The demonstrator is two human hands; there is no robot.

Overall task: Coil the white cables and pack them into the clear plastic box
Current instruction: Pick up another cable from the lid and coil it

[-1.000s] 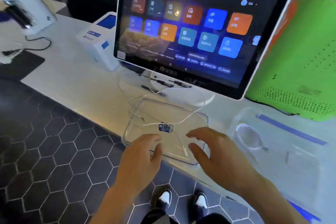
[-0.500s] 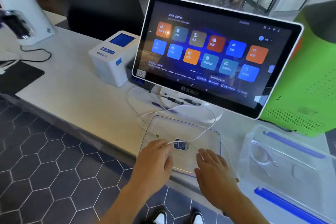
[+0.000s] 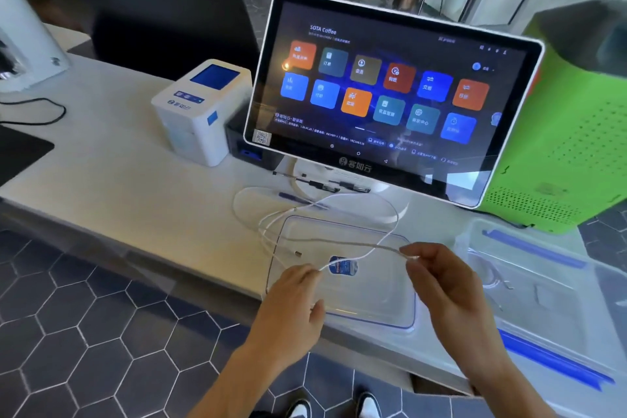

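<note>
A loose white cable lies in tangled loops over a clear plastic lid at the counter's front edge. My left hand pinches the cable at its near left part. Farther right, my right hand pinches the cable's end between thumb and fingertips, lifted above the lid. The stretch of cable between both hands hangs in the air. A clear plastic box with blue clips stands to the right; a coiled white cable lies inside it.
A touchscreen terminal on a white stand rises just behind the lid, with pens at its base. A white label printer sits to its left and a green perforated case to its right. The tiled floor is below the counter edge.
Both hands went from resting over the lid to pinching the cable. My right hand has risen and moved right with the cable's end. The camera tilted upward.
</note>
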